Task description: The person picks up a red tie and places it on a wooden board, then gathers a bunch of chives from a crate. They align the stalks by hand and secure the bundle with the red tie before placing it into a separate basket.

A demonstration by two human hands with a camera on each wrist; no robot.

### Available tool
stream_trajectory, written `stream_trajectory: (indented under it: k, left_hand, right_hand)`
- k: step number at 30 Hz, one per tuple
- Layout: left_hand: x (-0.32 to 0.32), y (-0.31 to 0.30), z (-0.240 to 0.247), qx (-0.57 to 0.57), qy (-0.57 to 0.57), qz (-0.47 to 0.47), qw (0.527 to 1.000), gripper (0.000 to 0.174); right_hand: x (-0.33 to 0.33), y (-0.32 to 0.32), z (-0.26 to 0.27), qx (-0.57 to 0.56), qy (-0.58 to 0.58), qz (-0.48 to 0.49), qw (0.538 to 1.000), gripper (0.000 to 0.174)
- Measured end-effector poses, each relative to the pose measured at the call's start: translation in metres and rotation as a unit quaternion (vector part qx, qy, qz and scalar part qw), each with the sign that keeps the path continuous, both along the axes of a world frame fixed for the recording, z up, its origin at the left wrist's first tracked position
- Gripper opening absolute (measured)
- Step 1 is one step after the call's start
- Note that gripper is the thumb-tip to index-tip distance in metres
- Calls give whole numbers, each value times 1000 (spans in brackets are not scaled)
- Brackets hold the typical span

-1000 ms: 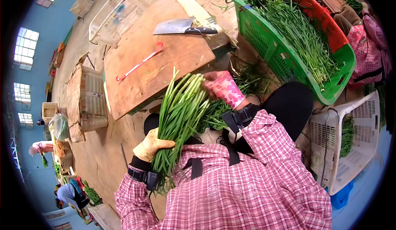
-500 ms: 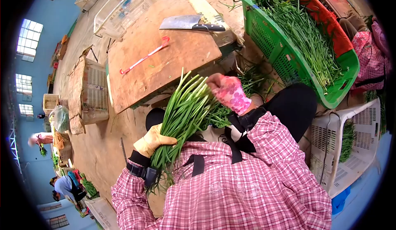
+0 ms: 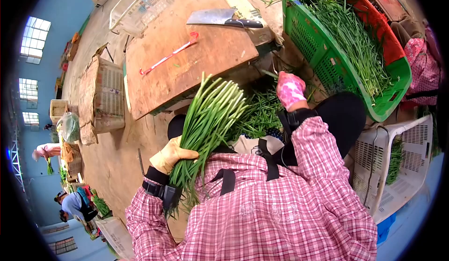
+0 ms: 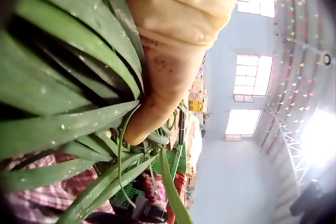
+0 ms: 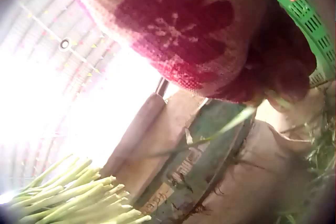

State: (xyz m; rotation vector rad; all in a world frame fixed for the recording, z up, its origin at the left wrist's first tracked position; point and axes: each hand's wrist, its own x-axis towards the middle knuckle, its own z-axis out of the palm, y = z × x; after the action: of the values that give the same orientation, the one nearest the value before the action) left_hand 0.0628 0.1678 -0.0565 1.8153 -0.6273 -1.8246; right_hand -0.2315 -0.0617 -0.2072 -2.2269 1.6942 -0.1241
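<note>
My left hand (image 3: 171, 156), in a cream glove, grips a thick bunch of garlic chives (image 3: 210, 113) with the thumb laid across it. The pale cut ends point up and away; the long flat leaves hang down by the sleeve. In the left wrist view the leaves (image 4: 68, 124) fan out beside the gloved thumb. Apart from the bunch, at the right, is my right hand (image 3: 291, 90) in a pink flowered glove. Its fingers pinch a thin green leaf (image 5: 226, 129), seen in the right wrist view. More loose greens (image 3: 262, 113) lie below, between my knees.
A low wooden board (image 3: 187, 69) ahead bears a cleaver (image 3: 213, 16) and a red-and-white strip (image 3: 168, 58). At the right stand a green crate (image 3: 322, 64) full of greens and a white crate (image 3: 374, 176). Another person (image 3: 416, 64) sits at the far right.
My right hand has moved from the cut ends of the bunch out to the right, drawing a leaf away. My left hand keeps holding the bunch in nearly the same place.
</note>
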Motion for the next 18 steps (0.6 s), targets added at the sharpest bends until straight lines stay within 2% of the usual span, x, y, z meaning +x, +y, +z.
stream_trajectory:
  k: [1, 2, 4, 5, 7, 8, 11, 12, 13, 15, 16, 18]
  left_hand:
    - [2, 1, 0, -7, -2, 10, 1000, 40]
    - [3, 0, -1, -7, 1, 14, 1000, 41]
    - [2, -3, -2, -5, 7, 25, 1000, 44]
    - [1, -4, -2, -5, 9, 29, 1000, 45]
    - [-1, -5, -3, -19, 24, 29, 999, 49]
    - [0, -6, -5, -22, 26, 20, 999, 50]
    - [1, -5, -10, -27, 33, 22, 999, 52]
    - [1, -5, -11, -29, 35, 32, 998, 52]
    - [1, -3, -12, -29, 37, 42, 998, 51]
    - [3, -2, -14, -31, 39, 63, 997, 49]
    - [3, -2, -13, -31, 45, 71, 996, 48]
    - [3, -4, -11, -20, 51, 72, 996, 46]
  right_hand:
    - [9, 9, 19, 29, -11, -30, 999, 22]
    - [23, 25, -1, 30, -284, 20, 958, 17]
    - [39, 60, 9, 10, -426, 136, 894, 16]
    - [42, 71, 38, -12, -310, 199, 929, 20]
    - [51, 71, 38, -58, -210, 303, 928, 14]
    - [53, 71, 35, -47, -208, 324, 922, 10]
    - [50, 80, 52, 72, -317, 290, 900, 9]
    - [46, 78, 69, 216, -348, 296, 863, 11]
    - [41, 79, 91, 255, -383, 291, 839, 16]
    - [16, 69, 122, 441, -452, 295, 717, 18]
    - [4, 61, 131, 499, -464, 290, 672, 21]
    - [17, 59, 105, 341, -430, 178, 817, 24]
